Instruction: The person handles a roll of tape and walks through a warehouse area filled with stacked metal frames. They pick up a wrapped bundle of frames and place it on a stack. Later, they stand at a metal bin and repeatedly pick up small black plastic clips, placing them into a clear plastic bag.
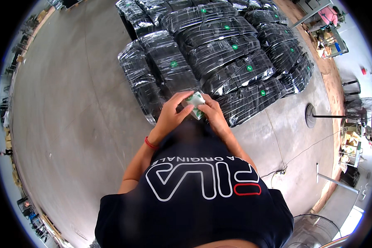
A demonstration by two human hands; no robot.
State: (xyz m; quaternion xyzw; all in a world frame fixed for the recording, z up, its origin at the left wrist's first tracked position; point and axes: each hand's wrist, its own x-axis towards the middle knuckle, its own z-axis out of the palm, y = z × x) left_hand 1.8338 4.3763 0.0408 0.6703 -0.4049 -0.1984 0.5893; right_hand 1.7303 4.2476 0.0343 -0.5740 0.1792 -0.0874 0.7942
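A small white sheet of round green stickers (197,100) sits between my two hands, close in front of my body. My left hand (172,110) pinches its left side with thumb and forefinger. On the other side, my right hand (214,115) grips the edge, its thumb over the sheet. Just beyond the hands lie several long bundles in shiny black plastic wrap (221,53), packed side by side in curved rows. Many carry one round green sticker (249,68) on top. The nearest wrapped bundle (174,62) reaches up to my fingers.
Grey concrete floor (62,103) spreads around the bundles. At right stand a round-based pole stand (311,115), a floor fan (314,231) at the lower right and a cable (301,153) across the floor. A person in a pink top (328,16) is far right, near shelving.
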